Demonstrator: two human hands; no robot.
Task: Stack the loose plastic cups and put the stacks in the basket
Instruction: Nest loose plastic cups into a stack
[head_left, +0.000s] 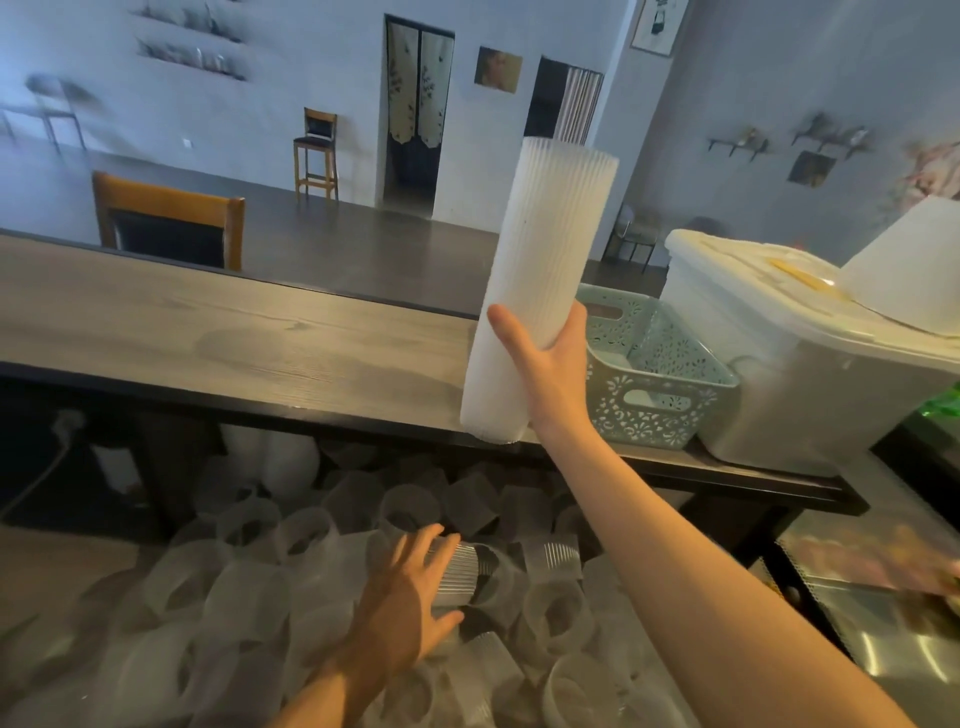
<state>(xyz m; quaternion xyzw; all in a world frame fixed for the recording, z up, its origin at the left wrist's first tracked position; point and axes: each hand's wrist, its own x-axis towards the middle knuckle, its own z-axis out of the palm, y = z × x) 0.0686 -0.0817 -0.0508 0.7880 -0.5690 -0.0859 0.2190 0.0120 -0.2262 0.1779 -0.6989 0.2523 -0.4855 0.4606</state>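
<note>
- Risk: tall stack (540, 291) is held low down & leans right, so the top could tip or cups slide apart if it swings on the way to the basket (670, 410)
- Risk: L grab on a ribbed cup (460, 574) could slip, fingers only part way round it
- R hand (550, 364) raised over the counter (208, 332), thumb & fingers wrapped round the stack
- L hand (400, 597) low in the loose cups (249, 587), fingers spread, closing on that cup
</note>
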